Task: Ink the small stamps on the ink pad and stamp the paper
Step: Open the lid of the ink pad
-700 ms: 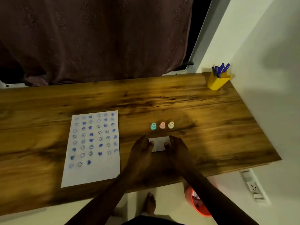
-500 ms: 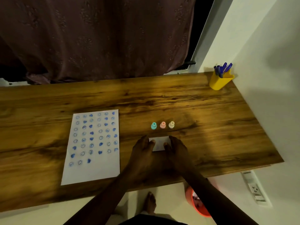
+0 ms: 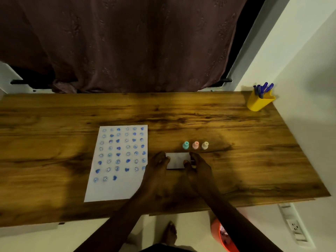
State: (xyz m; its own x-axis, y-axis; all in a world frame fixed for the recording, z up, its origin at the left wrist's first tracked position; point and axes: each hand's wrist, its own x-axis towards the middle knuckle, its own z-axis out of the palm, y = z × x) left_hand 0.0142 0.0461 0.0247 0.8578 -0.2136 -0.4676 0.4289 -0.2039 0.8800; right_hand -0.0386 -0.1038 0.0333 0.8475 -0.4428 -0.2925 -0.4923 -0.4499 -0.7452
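both hands on the ink pad, stamps waiting

the left hand (image 3: 157,165) and right hand (image 3: 197,165) grip opposite ends of the white ink pad (image 3: 177,160) on the desk (image 3: 236,142); three small stamps (image 3: 195,145) stand just behind it, and the stamped paper (image 3: 118,160) lies to the left.

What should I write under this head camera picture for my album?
Both hands hold the ink pad near three stamps and stamped paper.
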